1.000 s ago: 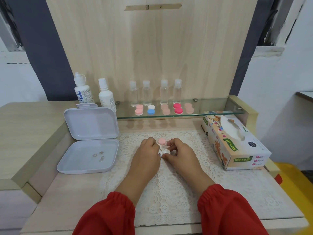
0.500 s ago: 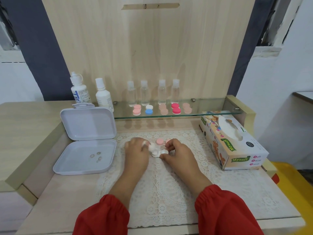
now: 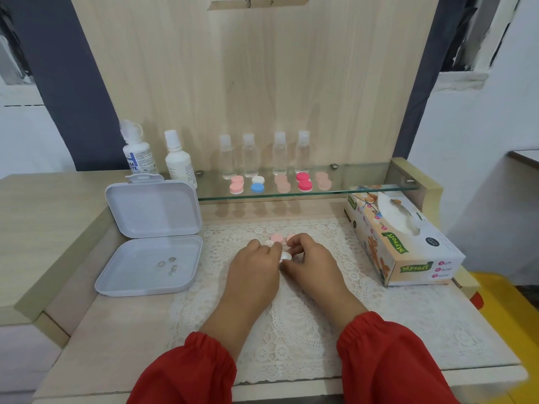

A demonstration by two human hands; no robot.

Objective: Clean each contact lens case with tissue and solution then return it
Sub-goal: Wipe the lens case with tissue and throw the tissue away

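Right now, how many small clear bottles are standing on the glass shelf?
4. They stand in a row at the back of the glass shelf: first bottle, second bottle, third bottle, fourth bottle, left to right, behind the lens cases. None appear hidden.

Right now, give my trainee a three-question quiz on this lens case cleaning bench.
1. True or false: the white box left of the lace mat stands open.
2. How many clear bottles stand on the glass shelf?
3. The tissue box lies: A) on the person's right, B) on the person's left, C) on the shelf.

Key: 1 true; 2 four; 3 A.
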